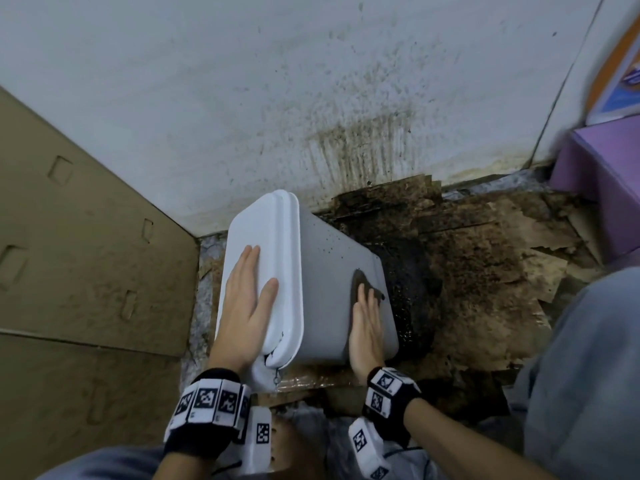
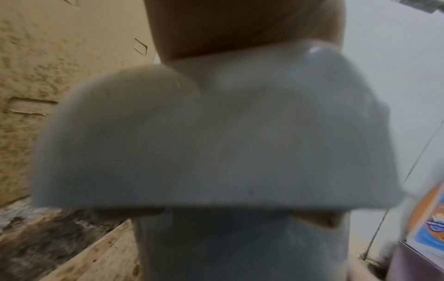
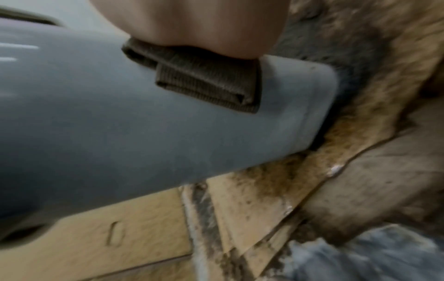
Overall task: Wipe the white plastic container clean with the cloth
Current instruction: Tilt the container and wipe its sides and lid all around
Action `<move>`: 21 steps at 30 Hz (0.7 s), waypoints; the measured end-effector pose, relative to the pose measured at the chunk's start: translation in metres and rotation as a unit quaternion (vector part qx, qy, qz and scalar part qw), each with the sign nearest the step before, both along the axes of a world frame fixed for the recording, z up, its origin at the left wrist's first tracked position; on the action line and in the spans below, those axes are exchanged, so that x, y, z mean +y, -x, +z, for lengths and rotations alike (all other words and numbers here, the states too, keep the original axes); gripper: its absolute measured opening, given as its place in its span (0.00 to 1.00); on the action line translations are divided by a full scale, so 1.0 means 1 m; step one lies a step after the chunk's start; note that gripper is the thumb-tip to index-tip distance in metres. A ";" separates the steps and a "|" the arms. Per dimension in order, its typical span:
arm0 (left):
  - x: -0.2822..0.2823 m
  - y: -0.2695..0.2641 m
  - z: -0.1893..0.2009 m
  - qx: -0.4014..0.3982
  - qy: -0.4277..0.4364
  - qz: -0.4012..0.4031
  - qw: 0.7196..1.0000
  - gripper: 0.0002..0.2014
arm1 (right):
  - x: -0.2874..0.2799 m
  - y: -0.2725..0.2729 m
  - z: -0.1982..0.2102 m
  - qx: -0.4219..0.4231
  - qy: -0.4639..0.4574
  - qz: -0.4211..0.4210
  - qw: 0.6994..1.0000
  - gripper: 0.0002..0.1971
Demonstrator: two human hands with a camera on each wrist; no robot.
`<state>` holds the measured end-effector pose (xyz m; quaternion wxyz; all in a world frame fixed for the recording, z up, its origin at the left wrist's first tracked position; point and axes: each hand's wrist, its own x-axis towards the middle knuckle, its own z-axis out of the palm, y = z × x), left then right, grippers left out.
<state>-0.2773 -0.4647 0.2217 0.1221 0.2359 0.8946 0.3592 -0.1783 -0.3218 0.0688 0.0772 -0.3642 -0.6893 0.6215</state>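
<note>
The white plastic container (image 1: 332,271) lies tipped on its side on the dirty floor, its lidded end toward the left. My left hand (image 1: 246,299) rests flat on the lid (image 1: 266,237) with straight fingers. My right hand (image 1: 367,323) presses a folded dark brown cloth (image 1: 363,284) against the container's upturned side wall, fingers straight. In the right wrist view the cloth (image 3: 206,83) lies folded under my palm on the container (image 3: 120,123). The left wrist view is blurred and filled by the lid's latch end (image 2: 216,136).
Soaked, mud-stained cardboard (image 1: 485,258) covers the floor to the right. A splattered white wall (image 1: 311,98) rises behind. A tan cardboard panel (image 1: 86,254) stands at the left, a purple box (image 1: 599,188) at the right. My knee in grey trousers (image 1: 588,358) is at lower right.
</note>
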 end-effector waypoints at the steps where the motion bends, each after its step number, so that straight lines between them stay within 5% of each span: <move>1: 0.001 -0.001 0.000 0.000 0.000 -0.001 1.000 0.30 | -0.008 0.001 0.013 0.013 -0.019 0.010 1.000 0.26; 6: 0.002 0.000 0.000 -0.002 0.002 -0.001 1.000 0.30 | -0.034 0.010 0.066 0.121 -0.110 0.086 0.983 0.30; 12: 0.004 -0.001 0.000 0.005 -0.006 -0.001 1.000 0.31 | -0.014 -0.006 0.048 0.175 -0.163 0.120 0.964 0.27; 21: 0.002 -0.001 0.001 0.005 -0.010 0.007 1.000 0.30 | 0.025 -0.021 -0.051 -0.005 -0.015 0.021 1.000 0.25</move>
